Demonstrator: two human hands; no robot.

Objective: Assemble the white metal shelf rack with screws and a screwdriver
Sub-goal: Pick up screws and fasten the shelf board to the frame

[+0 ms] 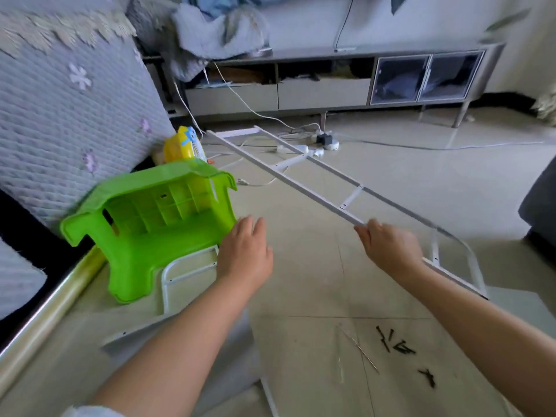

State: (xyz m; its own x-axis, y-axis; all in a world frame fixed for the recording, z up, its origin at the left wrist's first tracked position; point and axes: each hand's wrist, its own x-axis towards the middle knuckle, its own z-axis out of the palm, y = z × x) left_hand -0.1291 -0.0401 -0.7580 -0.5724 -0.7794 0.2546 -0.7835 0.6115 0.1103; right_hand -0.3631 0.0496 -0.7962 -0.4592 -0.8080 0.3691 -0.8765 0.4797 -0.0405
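Observation:
My right hand (pixel 391 249) grips the near rail of a long white ladder-like rack side frame (pixel 301 179), which slants from the far left down to the right over the floor. My left hand (pixel 245 257) hovers with fingers straight beside a tipped green plastic stool (pixel 150 227). Under the stool lies a second white frame piece (pixel 180 270) with a rounded corner. Flat white shelf panels (pixel 240 335) lie beneath my left forearm. Several black screws (pixel 400 347) are scattered on the tiles at the lower right. A thin metal rod (pixel 361 352) lies near them.
A quilted grey sofa (pixel 60 115) fills the left side. A yellow toy fan (pixel 185 145) stands behind the stool. A power strip with cables (pixel 322 142) lies on the floor in front of a low TV cabinet (pixel 331 85). A dark object (pixel 541 206) is at the right edge.

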